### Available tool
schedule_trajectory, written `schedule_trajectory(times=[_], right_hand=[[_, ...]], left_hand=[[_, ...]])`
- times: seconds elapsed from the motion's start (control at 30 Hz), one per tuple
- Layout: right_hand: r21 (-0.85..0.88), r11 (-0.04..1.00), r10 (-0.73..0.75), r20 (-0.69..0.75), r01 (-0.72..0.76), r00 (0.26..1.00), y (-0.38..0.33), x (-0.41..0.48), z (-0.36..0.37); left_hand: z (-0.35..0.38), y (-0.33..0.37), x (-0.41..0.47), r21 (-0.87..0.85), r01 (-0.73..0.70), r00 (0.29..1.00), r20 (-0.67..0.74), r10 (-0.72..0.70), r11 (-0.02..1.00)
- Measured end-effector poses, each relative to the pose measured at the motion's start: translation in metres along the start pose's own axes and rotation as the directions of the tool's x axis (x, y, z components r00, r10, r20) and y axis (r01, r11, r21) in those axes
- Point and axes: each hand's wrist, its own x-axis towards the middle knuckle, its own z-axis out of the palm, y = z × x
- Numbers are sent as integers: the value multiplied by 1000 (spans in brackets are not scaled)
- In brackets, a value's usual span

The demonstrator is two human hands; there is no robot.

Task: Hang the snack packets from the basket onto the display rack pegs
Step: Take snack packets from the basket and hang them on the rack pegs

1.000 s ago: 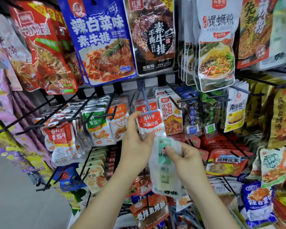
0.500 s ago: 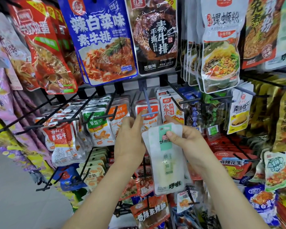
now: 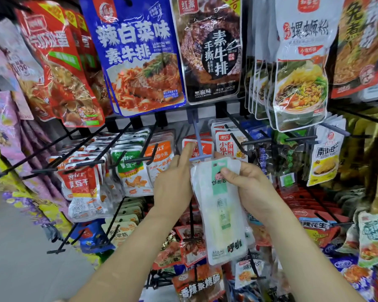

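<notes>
Raised since a second ago, the white packet (image 3: pixel 220 205) sits with its top just under the tip of the peg (image 3: pixel 197 138) at 12 o'clock, pinched by the right hand (image 3: pixel 249 186) while near-straight fingers of the left hand (image 3: pixel 175 182) steady that tip, so line the hole up squarely before pushing.

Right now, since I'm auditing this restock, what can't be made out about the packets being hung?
Head view only:
1. Whether any of the white-green packets is threaded on the blue-grey peg: the front packet and the right hand cover the tops behind.
2. How many packets are held: they overlap.
3. The thumb and grip of the left hand: hidden behind that hand.
4. The basket: outside the frame.
</notes>
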Motion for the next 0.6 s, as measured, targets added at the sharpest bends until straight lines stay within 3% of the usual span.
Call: schedule_trajectory(times=[0.23, 0.3, 0.43, 0.57, 0.6], right_hand=[[80, 997, -9, -81, 15, 997, -4, -15, -9], [94, 995, 18, -77, -10, 997, -5, -20, -12], [111, 992, 67, -102, -55, 993, -5, -26, -16], [108, 993, 71, -134, -56, 988, -5, -31, -12], [109, 992, 71, -148, -55, 986, -5, -32, -11]], left_hand=[[11, 2, 9, 70, -62, 969, -234, 77, 996], [9, 5, 8, 53, -56, 976, -206, 66, 997], [2, 11, 8, 164, 86, 994, 57, -97, 983], [-4, 15, 13, 252, 80, 995, -76, -63, 964], [-2, 16, 15, 251, 70, 997, -45, -61, 965]])
